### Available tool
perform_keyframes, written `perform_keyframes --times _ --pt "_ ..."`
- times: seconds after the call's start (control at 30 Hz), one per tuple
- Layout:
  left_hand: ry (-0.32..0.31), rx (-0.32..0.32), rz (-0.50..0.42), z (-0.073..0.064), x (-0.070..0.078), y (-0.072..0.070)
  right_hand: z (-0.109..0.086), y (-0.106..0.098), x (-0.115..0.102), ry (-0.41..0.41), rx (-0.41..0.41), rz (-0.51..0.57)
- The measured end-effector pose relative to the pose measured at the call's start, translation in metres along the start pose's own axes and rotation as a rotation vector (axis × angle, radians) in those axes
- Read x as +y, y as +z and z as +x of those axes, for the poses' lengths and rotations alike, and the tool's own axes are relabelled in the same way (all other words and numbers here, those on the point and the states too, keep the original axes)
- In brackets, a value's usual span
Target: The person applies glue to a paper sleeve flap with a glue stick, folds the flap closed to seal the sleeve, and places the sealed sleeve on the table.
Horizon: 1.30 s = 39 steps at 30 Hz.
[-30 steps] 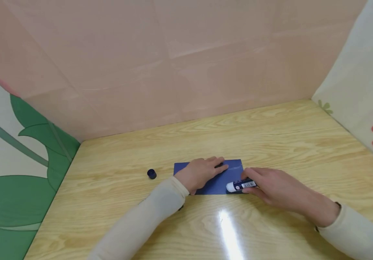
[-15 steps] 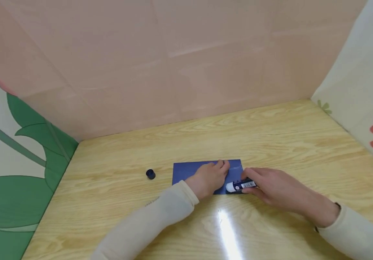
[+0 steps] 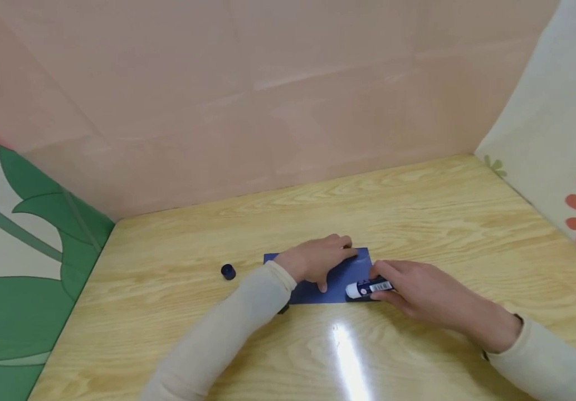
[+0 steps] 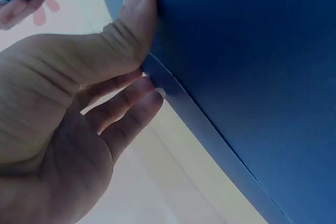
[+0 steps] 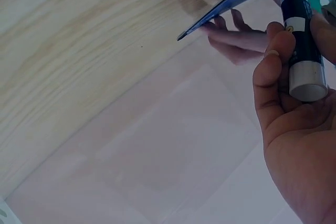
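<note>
A blue rectangular sheet of paper (image 3: 340, 292) lies on the wooden table. A narrow strip of it (image 4: 210, 142) runs along one edge, set off by a thin line, in the left wrist view. My left hand (image 3: 313, 260) is over the sheet, its fingers at the far edge and its thumb stretched out nearer me; firm contact cannot be told. My right hand (image 3: 425, 289) holds an uncapped glue stick (image 3: 368, 287), white end to the left, above the sheet's near right corner. In the right wrist view, fingers and thumb wrap the glue stick (image 5: 302, 30).
A dark blue cap (image 3: 228, 272) stands on the wooden table (image 3: 167, 312), left of the paper. A pinkish sheet (image 3: 268, 111) rises behind the table. Flower-patterned coverings flank it on the left (image 3: 7, 312) and right (image 3: 533, 128).
My left hand moved right with curled fingers, then spread its thumb toward me while its fingers came to the far edge. My right hand keeps the glue stick nearly still.
</note>
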<state>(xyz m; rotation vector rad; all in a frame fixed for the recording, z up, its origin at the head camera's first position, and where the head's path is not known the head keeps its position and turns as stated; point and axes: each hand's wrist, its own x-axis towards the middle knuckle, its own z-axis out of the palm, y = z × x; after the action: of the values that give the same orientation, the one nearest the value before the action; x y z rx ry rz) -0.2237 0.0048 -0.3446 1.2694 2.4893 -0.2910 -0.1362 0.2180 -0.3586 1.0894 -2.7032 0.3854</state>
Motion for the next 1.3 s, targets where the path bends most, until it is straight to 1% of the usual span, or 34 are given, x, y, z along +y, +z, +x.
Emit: perform_keyframes --times 0.07,0.23,0.27,0.33,0.4,0.43,0.53,0.57,0.6,0.67,0.73,0.77,0.8,0.87,0.93,0.97,1.03,1.07,1.13,1.2,1.23,1.3 --pt "-0.011 -0.002 0.028 0.002 0.002 0.002 0.0 0.0 0.0 -0.002 0.007 -0.006" --pt "-0.066 -0.048 0.202 0.008 0.012 0.001 0.001 0.002 0.001 -0.016 0.021 -0.017" --pt "-0.079 -0.049 0.231 0.009 0.014 0.0 0.001 0.002 0.001 -0.019 0.024 -0.018" --pt "-0.088 -0.028 0.283 0.011 0.018 -0.001 0.001 0.001 0.001 -0.029 0.031 -0.019" --pt "-0.082 0.001 0.332 0.01 0.02 -0.003 0.002 0.001 0.001 -0.039 0.042 -0.021" --pt "-0.069 0.016 0.352 0.01 0.019 -0.003 0.002 0.0 0.001 -0.043 0.045 -0.019" --pt "-0.009 0.069 0.36 0.005 0.012 0.001 0.003 0.001 0.0 -0.047 0.036 -0.009" --pt "0.006 0.083 0.336 0.002 0.008 0.004 0.003 0.001 0.0 -0.046 0.03 -0.004" --pt "0.015 0.103 0.285 -0.003 0.004 0.008 0.003 0.001 -0.001 -0.043 0.019 -0.001" --pt "0.029 0.169 0.178 -0.016 -0.003 0.02 0.002 0.001 -0.001 -0.036 0.003 0.004" --pt "0.023 0.247 0.102 -0.033 -0.006 0.03 0.002 0.002 -0.002 -0.034 -0.002 0.004" --pt "0.014 0.288 0.068 -0.043 -0.004 0.035 0.002 0.002 -0.002 -0.036 -0.003 0.006" --pt "0.002 0.329 0.047 -0.054 -0.001 0.038 0.002 0.002 -0.002 -0.04 0.002 0.006" --pt "-0.029 0.399 0.036 -0.074 0.01 0.046 0.001 0.003 -0.002 -0.049 0.013 0.006" --pt "-0.065 0.437 0.007 -0.093 0.026 0.052 0.001 0.004 -0.001 -0.059 0.032 0.001" --pt "-0.076 0.441 -0.01 -0.1 0.034 0.055 0.001 0.004 -0.001 -0.062 0.039 -0.001" --pt "-0.098 0.408 -0.048 -0.11 0.048 0.063 0.001 0.004 0.0 -0.062 0.045 0.0" --pt "-0.111 0.372 -0.078 -0.112 0.054 0.065 0.001 0.004 0.0 -0.062 0.047 0.0" --pt "-0.144 0.28 -0.129 -0.114 0.062 0.069 0.001 0.004 0.0 -0.061 0.051 0.001" --pt "-0.188 0.199 -0.176 -0.113 0.065 0.07 0.001 0.004 0.0 -0.065 0.062 -0.005" --pt "-0.205 0.168 -0.205 -0.112 0.065 0.069 0.0 0.004 0.0 -0.068 0.072 -0.012" --pt "-0.22 0.13 -0.229 -0.109 0.064 0.069 -0.001 0.004 0.0 -0.069 0.089 -0.024"
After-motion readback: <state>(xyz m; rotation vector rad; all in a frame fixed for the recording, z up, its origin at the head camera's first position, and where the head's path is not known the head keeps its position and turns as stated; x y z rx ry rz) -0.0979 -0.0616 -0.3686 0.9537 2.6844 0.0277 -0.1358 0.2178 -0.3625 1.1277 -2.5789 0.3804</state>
